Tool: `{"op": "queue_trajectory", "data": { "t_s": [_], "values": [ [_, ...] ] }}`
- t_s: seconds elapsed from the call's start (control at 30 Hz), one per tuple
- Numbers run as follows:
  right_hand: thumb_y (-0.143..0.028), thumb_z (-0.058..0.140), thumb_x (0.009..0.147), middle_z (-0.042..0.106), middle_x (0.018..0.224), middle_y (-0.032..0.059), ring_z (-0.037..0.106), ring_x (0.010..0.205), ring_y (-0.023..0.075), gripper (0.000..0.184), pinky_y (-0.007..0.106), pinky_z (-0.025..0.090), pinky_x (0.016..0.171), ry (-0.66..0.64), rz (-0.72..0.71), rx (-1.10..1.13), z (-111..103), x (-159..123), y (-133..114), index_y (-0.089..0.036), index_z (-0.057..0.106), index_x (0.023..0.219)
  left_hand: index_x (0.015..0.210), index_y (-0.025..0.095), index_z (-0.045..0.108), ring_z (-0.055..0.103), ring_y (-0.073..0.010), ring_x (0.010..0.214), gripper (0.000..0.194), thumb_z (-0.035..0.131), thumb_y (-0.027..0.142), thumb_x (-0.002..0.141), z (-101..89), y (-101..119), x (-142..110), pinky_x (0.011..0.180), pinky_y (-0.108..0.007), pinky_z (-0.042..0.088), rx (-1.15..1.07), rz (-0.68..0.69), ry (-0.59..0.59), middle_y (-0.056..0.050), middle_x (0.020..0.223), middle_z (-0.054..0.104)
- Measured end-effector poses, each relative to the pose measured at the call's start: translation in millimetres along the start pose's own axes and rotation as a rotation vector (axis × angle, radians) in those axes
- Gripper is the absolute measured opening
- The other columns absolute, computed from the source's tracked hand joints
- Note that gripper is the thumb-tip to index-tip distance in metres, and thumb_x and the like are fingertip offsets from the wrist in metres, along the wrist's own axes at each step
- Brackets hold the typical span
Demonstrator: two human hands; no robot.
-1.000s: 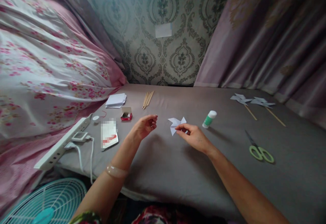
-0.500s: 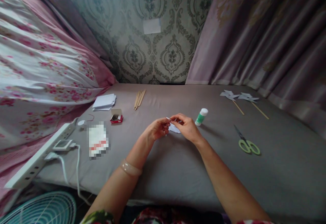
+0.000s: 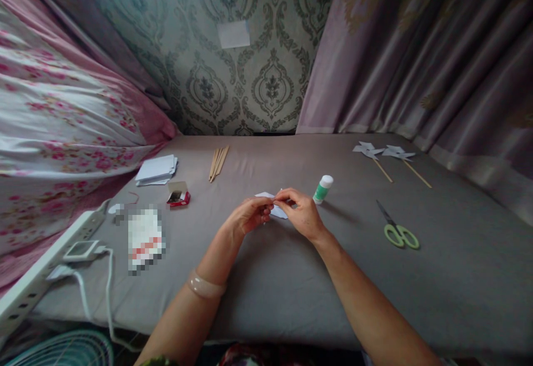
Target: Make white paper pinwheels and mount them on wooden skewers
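Note:
Between my two hands is a piece of white paper (image 3: 280, 211), partly hidden by the fingers, with edges showing behind and below them. My left hand (image 3: 252, 214) is closed, thumb and index finger pinching at the paper, the other fingers curled. My right hand (image 3: 300, 214) meets it fingertip to fingertip, also pinching at the paper's middle. Anything small between the fingertips is too hidden to make out. Just beyond my right hand stands a glue stick (image 3: 322, 190) with a white cap and green label. Green-handled scissors (image 3: 401, 235) lie farther right.
Two paper pinwheels (image 3: 368, 151) on sticks lie at the back right. Wooden sticks (image 3: 219, 164), a stack of white paper (image 3: 156, 170) and an open red box (image 3: 179, 197) of small items sit left. A power strip (image 3: 54, 263) with cables runs along the left edge, above a fan (image 3: 62, 349).
The whole view has shifted slightly, so most things sit farther left. The paper has turned in my hands, and more of it shows behind the fingers. Both hands remain pinched together.

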State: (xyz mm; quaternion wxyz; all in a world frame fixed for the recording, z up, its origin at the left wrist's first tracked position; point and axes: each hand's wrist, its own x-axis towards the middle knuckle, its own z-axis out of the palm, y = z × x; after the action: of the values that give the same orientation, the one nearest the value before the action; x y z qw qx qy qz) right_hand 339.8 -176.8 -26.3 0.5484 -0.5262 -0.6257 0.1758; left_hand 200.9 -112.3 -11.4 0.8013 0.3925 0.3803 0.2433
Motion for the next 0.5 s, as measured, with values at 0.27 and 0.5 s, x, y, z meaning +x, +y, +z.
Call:
{"op": "queue_trajectory", "data": {
  "t_s": [0.27,0.5],
  "values": [
    [-0.037,0.058,0.081,0.066,0.080,0.0037,0.061,0.070,0.0158,0.017,0.028,0.049,0.066,0.076,0.158,-0.026,-4.1,2.0,6.5,-0.020,0.063,0.078,0.072,0.013,0.067,0.051,-0.0106,0.057,0.019,0.060,0.031,0.074,-19.1,-0.2,4.0,0.051,-0.021,0.036,0.483,0.343,0.424,-0.002,0.064,0.060],
    [-0.037,0.058,0.077,0.070,0.084,0.0076,0.063,0.075,0.0181,0.021,0.032,0.050,0.073,0.170,0.263,-0.015,-10.1,4.6,21.1,-0.018,0.065,0.083,0.079,0.012,0.073,0.063,-0.0227,0.077,0.030,0.056,0.037,0.080,-30.7,-2.2,13.4,0.065,-0.029,0.040,1.144,0.288,0.571,-0.013,0.079,0.071]
  ]
}}
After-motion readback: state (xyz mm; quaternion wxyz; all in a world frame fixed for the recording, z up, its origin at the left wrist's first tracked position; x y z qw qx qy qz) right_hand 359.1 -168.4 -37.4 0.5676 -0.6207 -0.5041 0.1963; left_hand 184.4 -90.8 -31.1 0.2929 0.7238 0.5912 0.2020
